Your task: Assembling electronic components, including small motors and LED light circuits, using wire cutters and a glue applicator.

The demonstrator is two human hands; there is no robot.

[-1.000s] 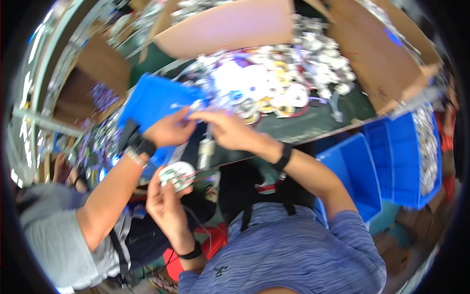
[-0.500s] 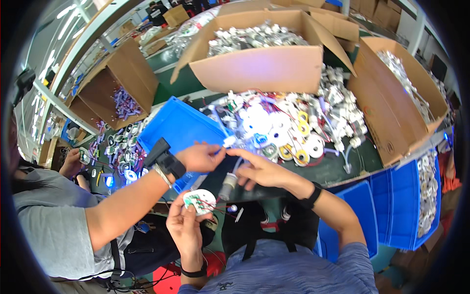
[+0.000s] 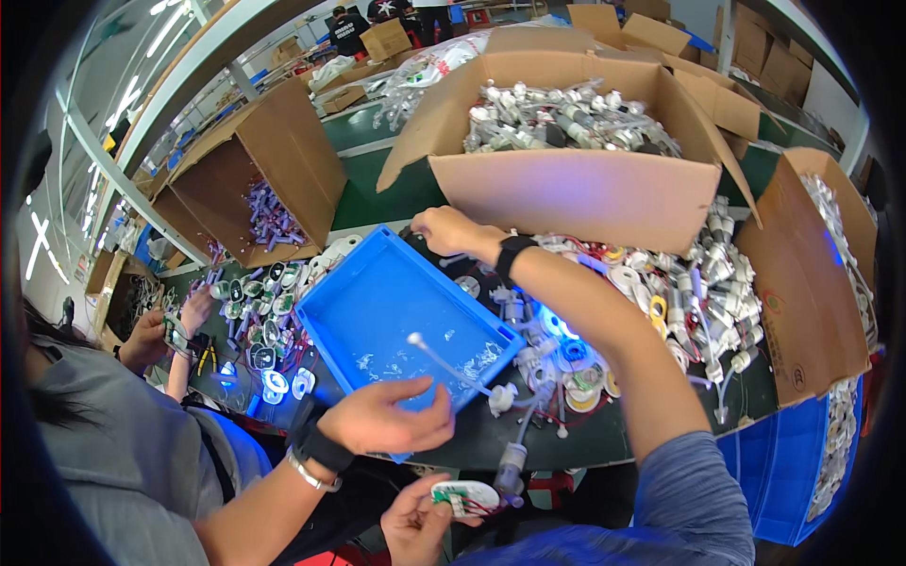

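Low in front of me, my left hand (image 3: 420, 524) is closed on a white oval cap with a green circuit board (image 3: 464, 497) and red wires. Close beside the cap is a small grey cylindrical pump (image 3: 511, 469), with a clear tube running up from it to a white fitting (image 3: 502, 399). My right arm stretches over the parts pile. Beyond the far right side of a blue tray (image 3: 363, 316), my right hand (image 3: 448, 231) has its fingers curled together; whatever they grip is hidden. A co-worker's hand (image 3: 396, 417), fingers apart, hovers at the tray's near edge.
A cardboard box of pumps (image 3: 576, 198) stands behind the pile, and another box (image 3: 802, 302) at the right. On the left lie several round boards (image 3: 269, 307), pliers (image 3: 208, 358) and a tipped box (image 3: 293, 170) with purple parts. Blue bins (image 3: 783, 472) stand lower right.
My right hand has moved from the co-worker's fingers to beyond the tray. The co-worker's hand has drawn back and spread. My left hand keeps the cap, now lower. The view has shifted.
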